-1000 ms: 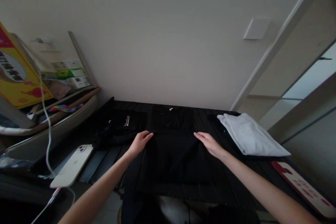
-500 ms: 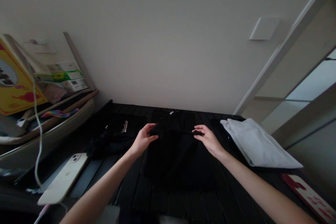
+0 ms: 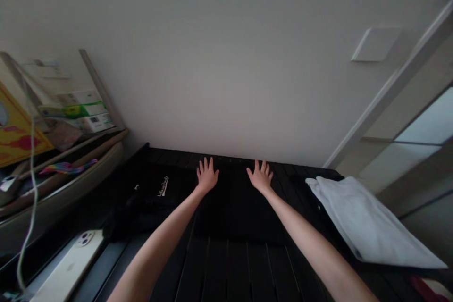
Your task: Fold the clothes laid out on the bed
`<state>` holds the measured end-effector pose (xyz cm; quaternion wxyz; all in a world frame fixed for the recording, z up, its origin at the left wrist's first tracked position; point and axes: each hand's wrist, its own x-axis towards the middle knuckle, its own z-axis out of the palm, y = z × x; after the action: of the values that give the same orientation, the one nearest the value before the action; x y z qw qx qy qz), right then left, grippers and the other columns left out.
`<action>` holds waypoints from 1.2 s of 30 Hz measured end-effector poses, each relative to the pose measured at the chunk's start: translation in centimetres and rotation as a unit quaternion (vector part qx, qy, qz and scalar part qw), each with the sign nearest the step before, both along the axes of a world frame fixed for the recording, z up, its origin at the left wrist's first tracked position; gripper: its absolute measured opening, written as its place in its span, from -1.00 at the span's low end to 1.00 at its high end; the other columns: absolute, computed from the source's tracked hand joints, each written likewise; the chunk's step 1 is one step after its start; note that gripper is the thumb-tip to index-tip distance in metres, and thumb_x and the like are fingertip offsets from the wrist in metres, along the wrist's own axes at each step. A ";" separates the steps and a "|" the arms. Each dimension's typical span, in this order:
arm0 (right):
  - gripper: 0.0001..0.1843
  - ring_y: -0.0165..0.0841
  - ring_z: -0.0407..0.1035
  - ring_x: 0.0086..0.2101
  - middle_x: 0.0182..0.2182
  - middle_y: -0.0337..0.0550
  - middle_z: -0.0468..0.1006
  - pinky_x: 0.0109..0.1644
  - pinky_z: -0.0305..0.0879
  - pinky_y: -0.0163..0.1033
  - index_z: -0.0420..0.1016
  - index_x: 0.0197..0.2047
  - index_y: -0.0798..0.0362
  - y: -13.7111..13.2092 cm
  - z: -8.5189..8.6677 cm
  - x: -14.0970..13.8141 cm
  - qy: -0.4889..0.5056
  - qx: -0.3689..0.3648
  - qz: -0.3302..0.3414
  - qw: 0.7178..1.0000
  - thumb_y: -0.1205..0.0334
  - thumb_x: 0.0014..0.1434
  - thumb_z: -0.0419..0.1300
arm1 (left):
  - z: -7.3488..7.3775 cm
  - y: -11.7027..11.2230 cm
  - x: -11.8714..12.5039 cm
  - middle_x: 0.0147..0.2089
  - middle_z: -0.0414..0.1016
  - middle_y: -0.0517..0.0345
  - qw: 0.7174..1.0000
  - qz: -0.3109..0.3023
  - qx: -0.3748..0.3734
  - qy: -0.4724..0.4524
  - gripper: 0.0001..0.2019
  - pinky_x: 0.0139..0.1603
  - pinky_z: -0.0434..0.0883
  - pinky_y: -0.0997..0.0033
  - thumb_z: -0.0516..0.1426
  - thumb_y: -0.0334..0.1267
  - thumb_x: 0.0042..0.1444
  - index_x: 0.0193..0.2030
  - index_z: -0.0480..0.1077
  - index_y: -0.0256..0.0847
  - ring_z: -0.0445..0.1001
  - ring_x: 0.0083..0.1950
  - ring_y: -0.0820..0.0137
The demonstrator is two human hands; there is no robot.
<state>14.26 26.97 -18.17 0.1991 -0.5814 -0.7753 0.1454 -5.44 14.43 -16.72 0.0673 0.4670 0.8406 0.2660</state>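
Note:
A folded black garment (image 3: 235,207) lies in the middle of a black slatted table (image 3: 226,269). My left hand (image 3: 206,175) rests flat on the garment's far left part, fingers spread and open. My right hand (image 3: 261,177) lies flat on its far right part, fingers spread too. Both hands press on the cloth near the wall and hold nothing.
A black garment with white lettering (image 3: 155,191) lies left of the hands. A folded white garment (image 3: 364,224) lies at the right. A white phone (image 3: 69,266) with a cable (image 3: 30,207) sits at the near left. Boxes (image 3: 76,111) and clutter fill the left shelf.
Both hands gripped the garment's near fold and carried it away toward the wall. They now lie flat and open on the folded cloth. The view has tilted up.

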 end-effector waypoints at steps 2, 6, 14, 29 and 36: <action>-0.31 0.03 -0.28 0.33 0.37 0.26 -0.16 0.27 -0.26 0.25 -0.05 0.39 0.14 -0.6 -2.4 0.2 -0.075 -0.033 0.022 0.996 -0.07 0.32 -0.15 | -2.5 -0.9 0.8 0.46 -0.20 -0.26 0.998 -0.010 -0.045 0.038 -0.42 0.33 -0.10 -0.15 -0.05 -0.10 0.26 0.38 0.02 -0.27 -0.28 0.45 -0.07; -0.30 0.01 -0.26 0.33 0.37 0.26 -0.12 0.27 -0.24 0.23 -0.09 0.41 0.15 -0.8 -3.3 0.5 -0.114 -0.052 0.034 0.992 -0.08 0.34 -0.24 | -4.0 -1.7 1.5 0.44 -0.15 -0.32 0.994 0.002 -0.058 0.095 -0.41 0.34 -0.07 -0.05 -0.14 -0.07 0.29 0.37 0.03 -0.36 -0.16 0.44 -0.02; -0.34 0.11 0.20 0.12 0.15 0.54 0.23 0.07 0.16 0.12 0.09 0.28 0.48 -4.4 -0.5 2.4 -0.114 -0.013 -0.086 0.990 0.09 0.31 -0.13 | -1.2 -5.0 3.2 0.21 0.26 -0.39 0.987 0.060 -0.089 0.119 -0.48 0.14 0.19 -0.14 -0.11 -0.21 0.25 0.32 0.13 -0.33 0.21 0.25 -0.13; -0.56 -0.17 0.47 -0.12 0.01 0.18 0.39 -0.19 0.34 -0.17 0.21 0.17 0.11 -8.2 5.1 6.5 -0.086 -0.016 -0.030 0.996 0.45 0.23 -0.08 | 3.6 -7.5 9.5 0.16 0.40 -0.25 0.997 -0.053 0.018 -0.049 -0.52 0.20 0.27 0.20 0.05 -0.46 0.13 0.22 0.24 -0.40 0.35 0.21 0.14; -0.56 -0.14 0.45 -0.17 -0.05 0.18 0.42 -0.07 0.20 -0.06 0.34 0.05 0.13 -7.6 11.7 12.6 -0.098 0.127 -0.026 0.987 0.43 0.32 -0.27 | 6.7 -5.2 20.9 0.11 0.47 -0.04 0.958 -0.165 0.180 -0.151 -0.56 0.13 0.37 0.18 0.08 -0.42 0.13 0.17 0.33 -0.24 0.44 0.11 0.21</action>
<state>26.88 19.37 -6.45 0.1979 -0.5830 -0.7878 -0.0177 15.48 9.23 -10.02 0.1513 0.5581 0.6704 0.4650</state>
